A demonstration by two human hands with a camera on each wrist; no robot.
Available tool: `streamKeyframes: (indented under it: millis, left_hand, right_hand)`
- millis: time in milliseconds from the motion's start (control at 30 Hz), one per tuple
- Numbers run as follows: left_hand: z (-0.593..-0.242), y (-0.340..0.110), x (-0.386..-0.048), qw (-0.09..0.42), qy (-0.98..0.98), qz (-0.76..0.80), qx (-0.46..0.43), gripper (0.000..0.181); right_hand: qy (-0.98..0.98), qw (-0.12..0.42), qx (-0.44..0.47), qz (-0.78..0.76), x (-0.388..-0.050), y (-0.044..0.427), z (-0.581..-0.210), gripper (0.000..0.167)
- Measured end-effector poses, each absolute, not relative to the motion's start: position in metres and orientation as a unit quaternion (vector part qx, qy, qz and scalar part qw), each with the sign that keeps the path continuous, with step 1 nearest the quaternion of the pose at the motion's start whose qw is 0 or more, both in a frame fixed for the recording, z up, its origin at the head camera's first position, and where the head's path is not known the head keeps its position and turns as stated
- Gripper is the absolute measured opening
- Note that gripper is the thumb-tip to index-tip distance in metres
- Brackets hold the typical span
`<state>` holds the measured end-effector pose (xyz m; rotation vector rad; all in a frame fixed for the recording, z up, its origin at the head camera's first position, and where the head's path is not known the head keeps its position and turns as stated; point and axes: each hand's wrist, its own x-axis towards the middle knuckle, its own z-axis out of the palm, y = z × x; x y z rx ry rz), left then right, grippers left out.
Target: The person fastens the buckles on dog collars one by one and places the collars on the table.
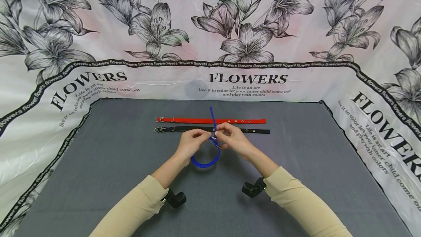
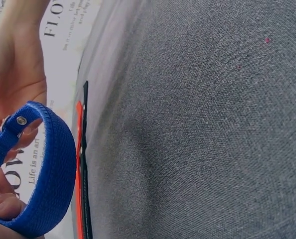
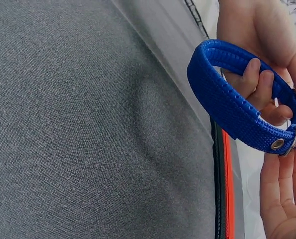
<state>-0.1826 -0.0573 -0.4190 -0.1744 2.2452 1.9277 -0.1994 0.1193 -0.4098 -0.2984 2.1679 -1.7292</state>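
A blue collar (image 1: 205, 165), looped into a ring, is held up by both hands at the middle of the head view, its free end pointing up. The left hand (image 1: 190, 143) pinches it at the buckle from the left. From the right, the right hand (image 1: 237, 141) pinches the strap beside the buckle. In the left wrist view the blue loop (image 2: 58, 169) shows a metal eyelet near its top. The right wrist view shows the collar (image 3: 222, 99) with an eyelet and a metal ring near the fingers.
A red collar (image 1: 210, 120) and a black collar (image 1: 260, 131) lie flat, side by side, behind the hands on the grey table (image 1: 115, 164). Behind the table hangs a flower-printed cloth (image 1: 177, 83).
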Motion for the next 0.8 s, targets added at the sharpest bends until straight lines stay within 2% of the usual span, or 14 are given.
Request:
streamKeyframes:
  millis: [433, 800]
  left_hand:
    - [-0.4185, -0.0567, -0.1831, 0.124, 0.772, 0.619, -0.071, 0.019]
    - [-0.4181, -0.057, -0.1812, 0.123, 0.787, 0.6, -0.07, 0.018]
  right_hand:
    - [0.74, 0.198, -0.098, -0.635, -0.1996, 0.1224, -0.4118, 0.031]
    - [0.741, 0.209, -0.087, -0.632, -0.1994, 0.1197, -0.4098, 0.032]
